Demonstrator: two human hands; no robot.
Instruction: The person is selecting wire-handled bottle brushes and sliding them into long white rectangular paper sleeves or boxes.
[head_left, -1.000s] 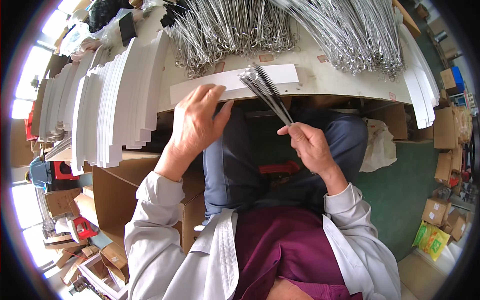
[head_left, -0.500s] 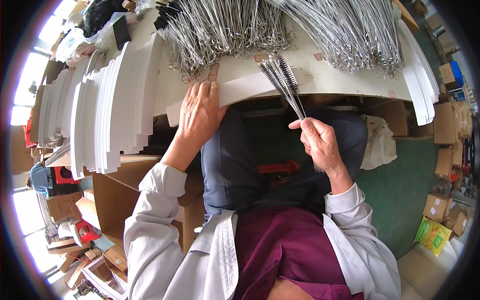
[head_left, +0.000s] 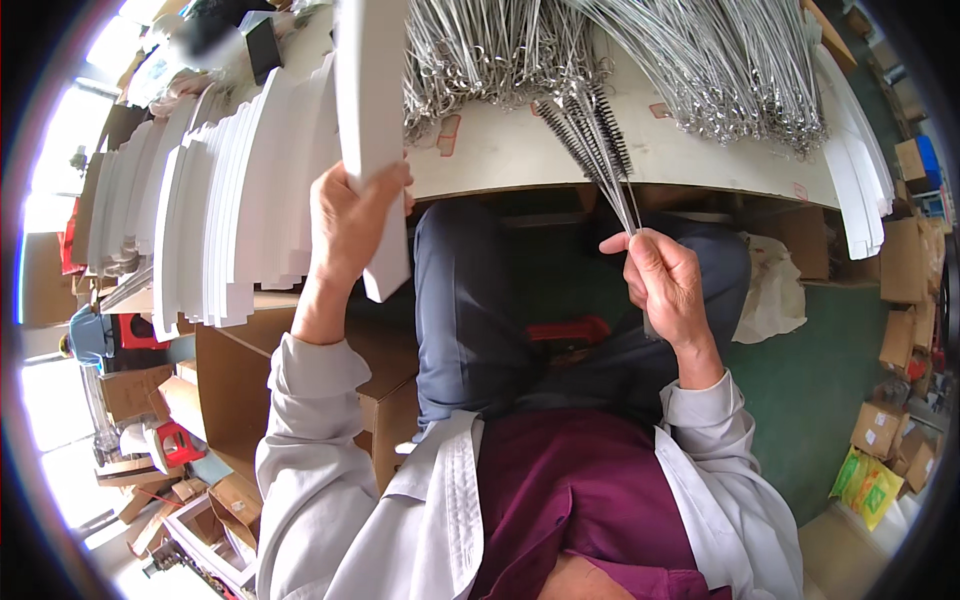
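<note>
My left hand [head_left: 350, 215] is wrapped round a long white box [head_left: 372, 100], held upright in front of the table's near edge. The box hides part of the brush pile behind it. In my right hand [head_left: 665, 285] is a small bunch of thin wire brushes [head_left: 603, 150], gripped by their metal stems with the black bristles pointing away from me. Their bristle ends lie over the table's edge, close to a big pile of wire brushes [head_left: 500, 60] with looped ends. A second pile [head_left: 720, 70] spreads to its right.
Many long white boxes [head_left: 250, 190] stand in a row at the left of the table [head_left: 500, 160]. More white boxes [head_left: 850, 180] lie at its right end. An open cardboard box [head_left: 235, 390] stands below on the left, and a white plastic bag [head_left: 772, 290] on the right.
My left hand has lifted the white box off the table's edge and turned it from lying sideways to upright. The right hand still holds the brushes, nearly unmoved.
</note>
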